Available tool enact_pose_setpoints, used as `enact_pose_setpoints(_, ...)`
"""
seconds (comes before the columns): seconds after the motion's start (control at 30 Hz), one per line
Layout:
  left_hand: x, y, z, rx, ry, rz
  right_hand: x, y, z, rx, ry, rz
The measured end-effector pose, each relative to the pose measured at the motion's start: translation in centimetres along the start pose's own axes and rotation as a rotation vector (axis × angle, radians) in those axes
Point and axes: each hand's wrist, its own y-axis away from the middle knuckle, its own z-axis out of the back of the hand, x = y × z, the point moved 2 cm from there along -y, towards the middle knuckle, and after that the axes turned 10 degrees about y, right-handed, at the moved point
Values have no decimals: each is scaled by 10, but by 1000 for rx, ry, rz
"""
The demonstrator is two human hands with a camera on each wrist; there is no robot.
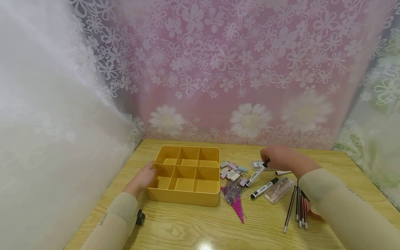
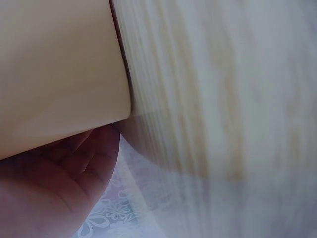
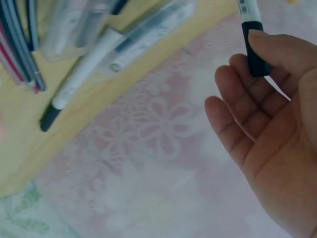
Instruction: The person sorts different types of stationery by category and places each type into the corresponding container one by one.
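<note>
A yellow six-compartment organizer box (image 1: 184, 197) stands on the table, its compartments holding nothing. My left hand (image 1: 146, 177) grips its left side near the rim; in the left wrist view the fingers (image 2: 101, 158) lie against the box's wall (image 2: 64, 74). My right hand (image 1: 279, 158) pinches a whiteboard marker (image 1: 257, 175) by its black end, its white barrel slanting down to the left. The right wrist view shows the thumb and fingers around that black end (image 3: 255, 54). A second black-and-white marker (image 1: 264, 188) lies just below, and another marker (image 1: 282, 172) sits under the right hand.
Several erasers (image 1: 232, 172) are heaped beside the box's right side. Near them lie a magenta set square (image 1: 238, 210), a clear case (image 1: 279, 191) and another clear case (image 1: 257, 164). Several pencils (image 1: 300, 208) lie by the right forearm. A small black object (image 1: 140, 217) is by the left wrist.
</note>
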Motion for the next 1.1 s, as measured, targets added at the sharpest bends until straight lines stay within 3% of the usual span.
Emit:
enact_pose_setpoints(0.43, 0, -2, 2, -11, -17, -10, 39, -7, 44, -95, -109, 127)
enact_pose_setpoints(0.73, -1, -1, -1, -6, -9, -16, 71, -22, 69, -237, -261, 50)
enact_pose_setpoints(0.93, -3, 0, 0, 3, -15, -15, 107, -42, 81, -304, -401, 23)
enact_pose_setpoints(1.1, -3, 0, 0, 11, 1, -11, 145, -74, 76, -295, -535, 58)
